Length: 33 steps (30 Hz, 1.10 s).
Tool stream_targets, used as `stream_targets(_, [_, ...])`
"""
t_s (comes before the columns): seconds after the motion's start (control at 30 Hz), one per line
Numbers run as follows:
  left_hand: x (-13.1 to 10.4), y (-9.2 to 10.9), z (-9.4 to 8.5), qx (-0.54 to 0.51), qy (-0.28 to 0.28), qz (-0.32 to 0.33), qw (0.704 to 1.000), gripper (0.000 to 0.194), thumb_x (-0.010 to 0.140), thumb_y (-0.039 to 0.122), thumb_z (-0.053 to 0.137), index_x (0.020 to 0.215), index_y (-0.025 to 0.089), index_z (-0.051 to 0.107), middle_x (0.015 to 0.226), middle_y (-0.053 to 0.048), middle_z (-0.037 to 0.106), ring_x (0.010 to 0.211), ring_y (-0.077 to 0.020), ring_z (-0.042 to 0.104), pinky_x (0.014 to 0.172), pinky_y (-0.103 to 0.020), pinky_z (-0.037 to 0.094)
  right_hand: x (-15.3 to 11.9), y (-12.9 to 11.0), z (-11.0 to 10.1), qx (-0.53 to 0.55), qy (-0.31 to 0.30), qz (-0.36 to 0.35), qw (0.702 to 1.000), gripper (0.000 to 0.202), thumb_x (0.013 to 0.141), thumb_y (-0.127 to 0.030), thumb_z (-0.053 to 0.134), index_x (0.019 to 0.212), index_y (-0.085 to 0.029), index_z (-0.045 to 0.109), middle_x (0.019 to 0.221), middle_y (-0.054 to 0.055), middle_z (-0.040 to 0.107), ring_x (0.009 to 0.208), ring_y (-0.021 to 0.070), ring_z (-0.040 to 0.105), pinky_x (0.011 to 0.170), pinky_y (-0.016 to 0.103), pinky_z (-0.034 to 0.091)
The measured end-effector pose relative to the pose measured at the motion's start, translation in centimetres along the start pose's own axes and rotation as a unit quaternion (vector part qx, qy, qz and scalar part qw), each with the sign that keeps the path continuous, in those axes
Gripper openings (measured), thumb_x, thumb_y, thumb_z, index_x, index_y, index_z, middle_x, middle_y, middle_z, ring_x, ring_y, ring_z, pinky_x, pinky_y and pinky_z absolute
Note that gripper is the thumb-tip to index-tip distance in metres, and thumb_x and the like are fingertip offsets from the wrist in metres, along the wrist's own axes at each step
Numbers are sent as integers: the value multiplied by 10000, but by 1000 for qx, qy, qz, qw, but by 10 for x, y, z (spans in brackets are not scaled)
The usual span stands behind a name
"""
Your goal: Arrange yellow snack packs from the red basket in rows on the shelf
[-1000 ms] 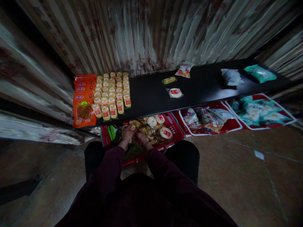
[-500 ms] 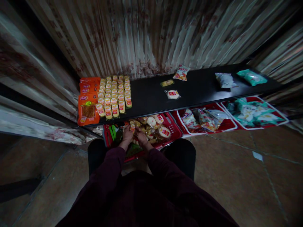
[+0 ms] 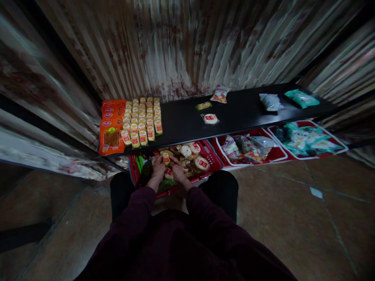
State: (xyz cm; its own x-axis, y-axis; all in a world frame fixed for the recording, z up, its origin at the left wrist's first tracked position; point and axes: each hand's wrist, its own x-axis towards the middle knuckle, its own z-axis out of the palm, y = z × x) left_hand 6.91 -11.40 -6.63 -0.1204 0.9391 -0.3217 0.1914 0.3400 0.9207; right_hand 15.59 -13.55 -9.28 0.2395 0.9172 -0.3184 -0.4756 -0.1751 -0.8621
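Draped curtains back a black worktop (image 3: 187, 121) of lined-up snacks. Near me, my left hand (image 3: 158, 168) pinches a yellow packet (image 3: 165, 158) upright above the red basket (image 3: 212, 158); my right hand (image 3: 177, 171) curls beside it, grip unclear.

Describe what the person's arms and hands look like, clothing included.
Both arms are covered to the wrist in long, dark maroon sleeves of a plain, loose fabric with no visible markings. The left hand and right hand are bare: no gloves, and no rings, watch or bracelet can be made out in the dim light.
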Motion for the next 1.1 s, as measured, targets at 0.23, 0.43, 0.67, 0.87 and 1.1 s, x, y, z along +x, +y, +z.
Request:
stream_targets(0.23, [-19, 17, 3, -97, 5, -22, 995, 409, 709, -3, 458, 1048, 170, 607, 1083, -66, 673, 977, -132, 629, 899, -277, 466, -9, -10, -6, 37, 3, -2, 999, 403, 575, -232, 675, 975, -187, 656, 896, 17, 716, 819, 160, 644, 833, 326, 488])
stream_targets(0.43, [-21, 15, 5, -25, 55, -7, 998, 337, 735, 2, 460, 994, 181, 581, 1043, -54, 665, 970, -128, 619, 893, -282, 467, -12, -16, -6, 46, 22, -5, 999, 379, 572, -239, 707, 945, -189, 655, 896, 23, 716, 776, 156, 635, 806, 328, 492])
stream_targets(0.67, [-23, 14, 6, -39, 61, -8, 997, 309, 750, 35, 468, 1012, 175, 555, 995, -68, 651, 884, -124, 616, 839, -279, 480, -22, -25, -1, 45, 24, -15, 999, 421, 572, -252, 715, 984, -199, 643, 988, 47, 708, 845, 185, 640, 836, 359, 493])
stream_targets(0.87, [-29, 20, 8, -59, 51, 20, 997, 208, 760, 76, 477, 923, 172, 562, 983, -57, 642, 906, -121, 608, 864, -261, 466, -28, -39, 4, -5, 25, -73, 997, 412, 615, -285, 702, 1016, -205, 649, 1100, 47, 676, 1017, 203, 602, 939, 359, 452])
stream_targets(1.1, [-33, 26, 7, -58, 48, 12, 997, 168, 815, 189, 466, 911, 182, 603, 991, -44, 654, 952, -143, 609, 860, -265, 472, -32, -47, 9, -35, 10, -82, 996, 399, 647, -326, 693, 1028, -211, 670, 1051, 50, 692, 1026, 219, 595, 918, 374, 466])
